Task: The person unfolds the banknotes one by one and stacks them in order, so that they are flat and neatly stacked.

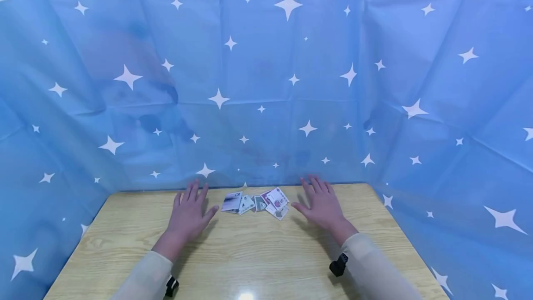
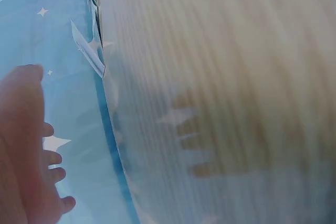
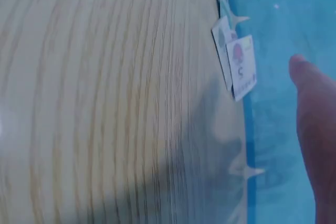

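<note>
Head view: printed cards (image 1: 260, 203) are bunched, partly overlapping, near the far edge of the wooden table (image 1: 250, 253), flanked by the left hand (image 1: 189, 214) and right hand (image 1: 322, 205), both held spread. Far edge is backed by blue star-printed cloth (image 1: 262, 68).

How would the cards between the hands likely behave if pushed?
The cards look thin, so they are probably light and slightly flexible. Overlapping unevenly, they would likely slide apart. The tabletop shows a bright reflection, suggesting smoothness, so they may skid easily.
</note>
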Demonstrator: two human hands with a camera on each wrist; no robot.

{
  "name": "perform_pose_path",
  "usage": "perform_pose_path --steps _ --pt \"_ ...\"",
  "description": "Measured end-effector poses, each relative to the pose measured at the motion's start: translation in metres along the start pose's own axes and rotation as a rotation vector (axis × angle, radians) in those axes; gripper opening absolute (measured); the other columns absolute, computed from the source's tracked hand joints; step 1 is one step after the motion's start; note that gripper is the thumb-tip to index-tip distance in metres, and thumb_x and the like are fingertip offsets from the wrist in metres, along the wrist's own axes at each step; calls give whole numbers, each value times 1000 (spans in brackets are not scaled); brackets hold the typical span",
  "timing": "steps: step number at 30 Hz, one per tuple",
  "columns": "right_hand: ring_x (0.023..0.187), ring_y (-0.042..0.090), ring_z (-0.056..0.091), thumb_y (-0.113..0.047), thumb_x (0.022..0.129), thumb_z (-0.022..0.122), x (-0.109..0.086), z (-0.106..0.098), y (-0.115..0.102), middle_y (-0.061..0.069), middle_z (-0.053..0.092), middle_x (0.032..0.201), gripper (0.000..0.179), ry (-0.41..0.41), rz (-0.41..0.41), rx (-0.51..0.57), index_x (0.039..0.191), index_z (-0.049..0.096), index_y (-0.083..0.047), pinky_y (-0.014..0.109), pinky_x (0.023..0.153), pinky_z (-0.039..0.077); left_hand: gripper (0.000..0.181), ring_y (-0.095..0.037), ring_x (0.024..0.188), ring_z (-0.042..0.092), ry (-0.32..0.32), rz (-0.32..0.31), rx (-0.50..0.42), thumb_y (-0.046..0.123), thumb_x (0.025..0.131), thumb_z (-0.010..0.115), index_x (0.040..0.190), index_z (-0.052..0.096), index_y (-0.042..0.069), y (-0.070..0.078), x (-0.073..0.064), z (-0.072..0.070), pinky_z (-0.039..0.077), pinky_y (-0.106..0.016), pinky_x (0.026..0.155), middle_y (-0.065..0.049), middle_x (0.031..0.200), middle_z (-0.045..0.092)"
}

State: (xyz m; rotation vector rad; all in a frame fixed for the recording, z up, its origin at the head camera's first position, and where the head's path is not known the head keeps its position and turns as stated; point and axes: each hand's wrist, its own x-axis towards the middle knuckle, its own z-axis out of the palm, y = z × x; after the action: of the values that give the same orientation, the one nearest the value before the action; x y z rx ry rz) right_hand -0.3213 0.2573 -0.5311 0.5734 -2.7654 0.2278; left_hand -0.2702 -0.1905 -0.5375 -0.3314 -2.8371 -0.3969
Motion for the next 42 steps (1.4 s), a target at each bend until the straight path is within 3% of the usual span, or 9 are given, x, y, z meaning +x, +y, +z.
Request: perform_pose_path --steps 5,9,17,25,34,42 --pt "152 46 46 -64 102 71 8 3 -17 23 51 164 83 51 2 117 162 54 -9 70 121 37 76 -54 150 44 58 10 -104 52 112 59 164 45 -1 3 4 3 36 -74 119 -31 166 43" --pt "143 44 54 -57 102 75 16 3 -38 19 58 155 76 40 16 223 157 58 -8 65 116 44 67 -50 143 52 52 31 -223 42 110 69 158 53 -2 4 10 5 43 -70 115 -26 157 53" --pt "139 38 58 -52 104 75 35 8 -87 14 61 152 67 -7 44 346 154 62 -9 57 115 49 59 -45 144 54 -30 22 -390 35 109 73 155 58 1 7 25 16 44 -63 119 -23 159 54" --pt "132 39 63 -44 106 75 57 25 -127 19 58 153 64 -87 35 472 154 61 -4 57 108 54 58 -45 144 54 -86 15 -422 31 106 75 154 59 2 12 39 26 43 -62 120 -20 158 54" --pt "137 39 60 -43 106 76 79 43 -157 20 55 157 62 -169 51 448 153 62 -5 55 110 54 65 -51 149 48 -150 6 -443 28 104 79 157 55 0 15 50 25 39 -68 121 -26 163 49" --pt "138 37 60 -42 102 82 87 55 -173 19 60 151 63 -258 59 303 149 65 -5 50 113 53 63 -49 142 55 -147 11 -376 27 99 82 151 61 -1 14 55 40 43 -65 119 -26 155 56"
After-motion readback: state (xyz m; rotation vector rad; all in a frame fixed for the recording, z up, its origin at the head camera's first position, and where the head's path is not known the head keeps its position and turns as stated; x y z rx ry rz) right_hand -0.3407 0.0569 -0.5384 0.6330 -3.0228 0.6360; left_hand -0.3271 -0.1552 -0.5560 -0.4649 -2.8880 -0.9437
